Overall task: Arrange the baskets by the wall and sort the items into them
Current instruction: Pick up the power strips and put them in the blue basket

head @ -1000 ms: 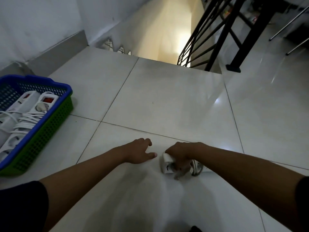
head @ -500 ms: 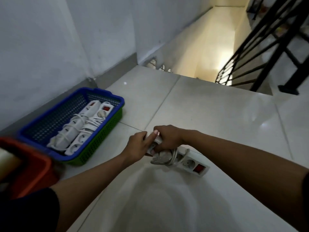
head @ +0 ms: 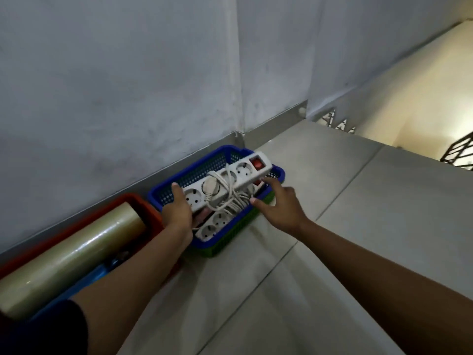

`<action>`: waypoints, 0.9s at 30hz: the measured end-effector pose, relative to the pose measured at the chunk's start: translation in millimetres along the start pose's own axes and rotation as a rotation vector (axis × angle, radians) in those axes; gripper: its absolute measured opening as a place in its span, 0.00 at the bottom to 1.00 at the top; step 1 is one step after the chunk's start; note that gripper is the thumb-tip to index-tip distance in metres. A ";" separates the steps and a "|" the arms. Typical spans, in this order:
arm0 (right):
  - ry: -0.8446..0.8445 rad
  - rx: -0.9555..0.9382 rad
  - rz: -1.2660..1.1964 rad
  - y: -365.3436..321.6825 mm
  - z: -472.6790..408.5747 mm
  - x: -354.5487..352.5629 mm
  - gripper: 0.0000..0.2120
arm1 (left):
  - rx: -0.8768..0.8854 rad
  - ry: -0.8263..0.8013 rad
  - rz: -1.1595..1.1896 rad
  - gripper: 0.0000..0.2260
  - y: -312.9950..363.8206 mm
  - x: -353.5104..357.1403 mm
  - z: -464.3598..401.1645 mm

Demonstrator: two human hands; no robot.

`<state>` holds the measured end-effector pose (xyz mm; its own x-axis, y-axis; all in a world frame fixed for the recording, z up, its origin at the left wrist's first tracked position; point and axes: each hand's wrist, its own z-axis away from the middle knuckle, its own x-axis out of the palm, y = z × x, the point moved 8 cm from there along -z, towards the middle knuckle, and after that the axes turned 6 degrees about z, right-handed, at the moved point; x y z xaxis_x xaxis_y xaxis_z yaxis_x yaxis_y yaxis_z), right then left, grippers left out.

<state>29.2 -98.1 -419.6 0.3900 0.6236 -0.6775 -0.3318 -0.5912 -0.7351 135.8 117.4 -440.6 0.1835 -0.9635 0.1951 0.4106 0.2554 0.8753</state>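
- While our left hand [head: 179,213] clamps the white power strip [head: 227,184] over the blue basket [head: 277,179], it tilts.
- Our right hand [head: 279,207] is spread open, fingertips at the strip's switch end.

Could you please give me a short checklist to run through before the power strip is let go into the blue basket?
1. Strip held: ok. The left hand has a grip on the near end of the power strip.
2. Far end supported: cannot tell. The right hand is open beside it, fingertips near the switch end.
3. Strip over the blue basket: ok.
4. Cord bundled: not ok. Loops hang loosely below the strip.
5. Room in the basket: ok, judging by sight. Another strip lies inside, with free mesh beside it.
6. Basket by the wall: ok.
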 end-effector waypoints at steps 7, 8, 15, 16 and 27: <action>-0.186 -0.157 -0.108 -34.8 -28.1 74.4 0.27 | -0.173 0.034 0.166 0.21 9.1 5.4 -58.5; -0.192 -0.166 -0.016 -32.7 -31.4 84.6 0.27 | -0.169 0.029 0.138 0.21 10.7 7.7 -69.2; -0.107 -0.333 0.504 -19.9 -30.2 113.4 0.20 | -0.145 -0.008 0.214 0.17 5.0 20.4 -114.4; -0.107 -0.339 0.504 -20.2 -29.4 113.0 0.19 | -0.149 -0.028 0.213 0.18 4.7 22.4 -116.9; -0.191 -0.394 0.480 -16.7 -17.8 103.1 0.32 | 0.309 -0.298 -1.426 0.40 -12.6 32.9 -38.5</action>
<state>90.2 -33.1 -476.7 0.1048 0.3015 -0.9477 -0.0771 -0.9476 -0.3100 171.0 85.6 -462.2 -0.4006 -0.3714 -0.8376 -0.1254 -0.8833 0.4517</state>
